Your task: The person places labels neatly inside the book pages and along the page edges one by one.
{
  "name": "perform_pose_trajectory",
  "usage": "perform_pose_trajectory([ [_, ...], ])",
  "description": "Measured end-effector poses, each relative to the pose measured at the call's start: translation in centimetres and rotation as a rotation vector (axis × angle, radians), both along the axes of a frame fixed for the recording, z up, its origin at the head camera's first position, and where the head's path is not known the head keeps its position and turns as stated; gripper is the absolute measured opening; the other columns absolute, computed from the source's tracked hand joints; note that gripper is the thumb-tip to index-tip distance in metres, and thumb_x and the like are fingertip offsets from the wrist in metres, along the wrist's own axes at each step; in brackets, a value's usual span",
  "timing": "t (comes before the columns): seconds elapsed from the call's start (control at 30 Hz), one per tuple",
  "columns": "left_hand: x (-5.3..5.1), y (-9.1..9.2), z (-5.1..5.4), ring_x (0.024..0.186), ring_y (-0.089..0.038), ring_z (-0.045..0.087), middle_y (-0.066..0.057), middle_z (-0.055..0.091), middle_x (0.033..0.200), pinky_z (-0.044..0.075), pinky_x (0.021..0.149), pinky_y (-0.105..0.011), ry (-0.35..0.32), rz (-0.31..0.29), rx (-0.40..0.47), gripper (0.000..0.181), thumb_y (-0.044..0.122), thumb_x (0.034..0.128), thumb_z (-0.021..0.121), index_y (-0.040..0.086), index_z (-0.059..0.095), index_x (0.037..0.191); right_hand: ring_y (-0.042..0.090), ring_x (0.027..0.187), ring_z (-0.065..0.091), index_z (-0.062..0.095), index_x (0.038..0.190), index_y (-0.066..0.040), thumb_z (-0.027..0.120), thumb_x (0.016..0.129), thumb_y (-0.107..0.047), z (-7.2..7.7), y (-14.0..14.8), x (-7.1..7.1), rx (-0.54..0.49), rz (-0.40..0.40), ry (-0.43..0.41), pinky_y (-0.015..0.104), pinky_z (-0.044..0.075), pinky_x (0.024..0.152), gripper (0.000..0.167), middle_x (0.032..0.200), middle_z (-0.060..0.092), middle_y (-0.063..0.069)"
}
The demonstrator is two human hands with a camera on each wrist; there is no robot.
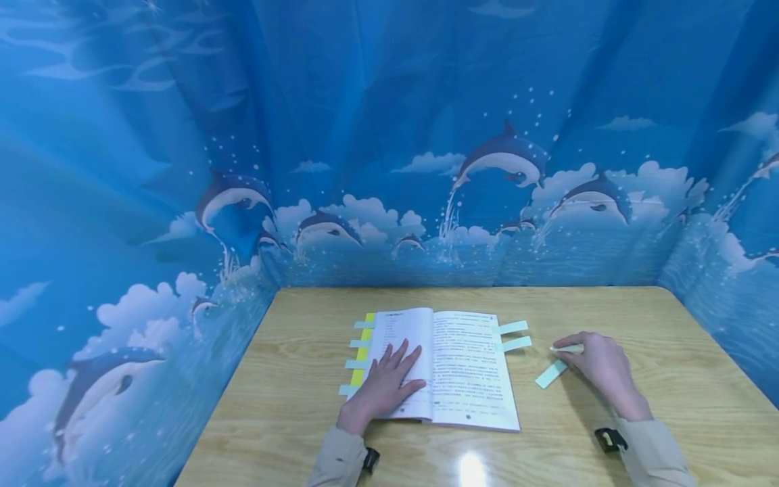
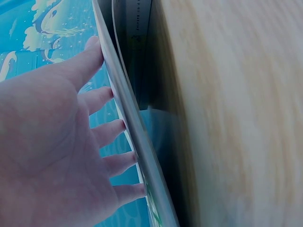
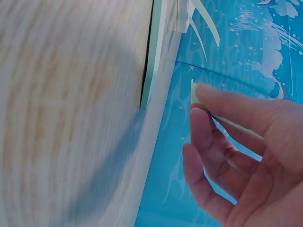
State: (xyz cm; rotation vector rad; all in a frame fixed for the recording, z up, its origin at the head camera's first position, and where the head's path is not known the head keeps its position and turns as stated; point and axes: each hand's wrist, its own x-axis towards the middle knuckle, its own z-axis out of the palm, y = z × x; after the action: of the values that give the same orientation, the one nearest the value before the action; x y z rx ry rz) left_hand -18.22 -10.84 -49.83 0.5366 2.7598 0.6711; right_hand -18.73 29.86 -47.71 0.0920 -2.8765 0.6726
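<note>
An open book (image 1: 471, 379) lies on the table. My left hand (image 1: 389, 385) rests with spread fingers on its left page; in the left wrist view, the left hand's (image 2: 61, 132) fingertips touch the book's edge (image 2: 137, 127). Pale green sticky strips (image 1: 516, 343) stick out past the right page, and several more stick out on the left over a yellow sheet (image 1: 362, 353). Right of the book, my right hand (image 1: 602, 368) pinches a pale green sticky strip (image 3: 193, 92) between thumb and finger. Just below that hand lies a pad of strips (image 1: 550, 375), also in the right wrist view (image 3: 152, 71).
The wooden table (image 1: 274, 406) has a bright glare spot near its front edge. A blue curtain (image 1: 377, 135) printed with dolphins and clouds hangs behind it and at both sides. Dark bands (image 1: 610, 439) sit at both wrists.
</note>
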Motion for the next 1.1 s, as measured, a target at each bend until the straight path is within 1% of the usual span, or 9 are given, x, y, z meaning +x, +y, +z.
perform_pose_trajectory([
  [0.03, 0.0, 0.0, 0.0, 0.156, -0.038, 0.009, -0.006, 0.015, 0.17, 0.014, 0.121, -0.067, 0.0, 0.0, 0.001, 0.068, 0.057, 0.1036, 0.044, 0.025, 0.028, 0.162, 0.019, 0.06, 0.054, 0.08, 0.101, -0.006, 0.08, 0.086, -0.021, 0.1, 0.0, 0.0, 0.001, 0.0, -0.004, 0.033, 0.038, 0.046, 0.021, 0.11, 0.071, 0.029],
  [0.27, 0.1, -0.2, 0.0, 0.155, -0.038, 0.01, -0.006, 0.015, 0.17, 0.014, 0.121, -0.066, 0.001, 0.002, -0.004, 0.069, 0.057, 0.1033, 0.044, 0.026, 0.027, 0.162, 0.032, 0.071, 0.062, 0.08, 0.104, -0.006, 0.076, 0.09, -0.032, 0.2, -0.1, -0.2, -0.005, -0.018, -0.068, 0.036, 0.043, 0.052, 0.029, 0.116, 0.068, 0.032],
  [0.37, 0.1, -0.2, -0.1, 0.155, -0.039, 0.011, -0.006, 0.016, 0.17, 0.015, 0.121, -0.066, 0.006, 0.001, -0.004, 0.069, 0.058, 0.1031, 0.044, 0.025, 0.028, 0.162, 0.038, 0.082, 0.067, 0.079, 0.104, -0.007, 0.074, 0.093, -0.031, 0.2, -0.3, -0.2, -0.007, -0.022, -0.05, 0.037, 0.047, 0.057, 0.027, 0.117, 0.068, 0.03],
  [0.43, 0.1, -0.2, -0.1, 0.155, -0.039, 0.011, -0.007, 0.016, 0.17, 0.015, 0.121, -0.067, 0.01, 0.0, -0.003, 0.069, 0.057, 0.103, 0.045, 0.025, 0.028, 0.162, 0.037, 0.082, 0.067, 0.078, 0.106, -0.008, 0.073, 0.093, -0.028, 0.2, -0.5, -0.1, -0.022, -0.02, -0.035, 0.037, 0.047, 0.057, 0.025, 0.116, 0.07, 0.028],
  [0.53, 0.1, -0.2, 0.0, 0.155, -0.039, 0.011, -0.006, 0.016, 0.17, 0.015, 0.121, -0.067, 0.01, -0.002, -0.001, 0.069, 0.058, 0.1031, 0.044, 0.025, 0.028, 0.162, 0.029, 0.07, 0.063, 0.076, 0.111, -0.007, 0.072, 0.093, -0.022, 0.2, -0.7, 0.0, -0.047, -0.011, -0.008, 0.034, 0.043, 0.055, 0.024, 0.111, 0.073, 0.023],
  [0.7, 0.1, -0.3, 0.0, 0.155, -0.039, 0.01, -0.006, 0.015, 0.17, 0.015, 0.121, -0.067, 0.01, -0.001, 0.005, 0.068, 0.057, 0.1035, 0.044, 0.025, 0.028, 0.162, 0.015, 0.053, 0.041, 0.076, 0.113, -0.007, 0.072, 0.094, -0.022, 0.5, -1.5, 0.1, -0.106, -0.033, 0.004, 0.03, 0.03, 0.049, 0.024, 0.098, 0.076, 0.016],
  [0.87, 0.1, -0.2, 0.0, 0.155, -0.038, 0.01, -0.005, 0.015, 0.17, 0.014, 0.121, -0.066, 0.011, 0.001, 0.007, 0.068, 0.057, 0.1034, 0.044, 0.025, 0.028, 0.162, 0.017, 0.06, 0.058, 0.077, 0.11, -0.008, 0.072, 0.095, -0.03, 1.2, -2.9, 0.2, -0.211, -0.034, -0.079, 0.028, 0.039, 0.052, 0.027, 0.084, 0.075, 0.009],
  [1.0, 0.0, -0.2, 0.0, 0.156, -0.038, 0.009, -0.005, 0.014, 0.17, 0.014, 0.121, -0.066, 0.007, -0.003, 0.003, 0.068, 0.058, 0.1035, 0.042, 0.026, 0.027, 0.162, 0.019, 0.065, 0.065, 0.076, 0.109, -0.007, 0.073, 0.094, -0.03, 1.4, -4.1, 0.2, -0.267, -0.016, -0.143, 0.028, 0.046, 0.052, 0.027, 0.098, 0.076, 0.012],
  [1.1, 0.0, -0.1, 0.0, 0.156, -0.038, 0.009, -0.005, 0.014, 0.17, 0.014, 0.121, -0.066, 0.004, -0.004, 0.001, 0.068, 0.058, 0.1036, 0.042, 0.026, 0.026, 0.162, 0.019, 0.061, 0.064, 0.077, 0.108, -0.007, 0.075, 0.093, -0.028, 1.4, -5.1, 0.2, -0.28, -0.006, -0.17, 0.028, 0.046, 0.05, 0.026, 0.094, 0.076, 0.01],
])
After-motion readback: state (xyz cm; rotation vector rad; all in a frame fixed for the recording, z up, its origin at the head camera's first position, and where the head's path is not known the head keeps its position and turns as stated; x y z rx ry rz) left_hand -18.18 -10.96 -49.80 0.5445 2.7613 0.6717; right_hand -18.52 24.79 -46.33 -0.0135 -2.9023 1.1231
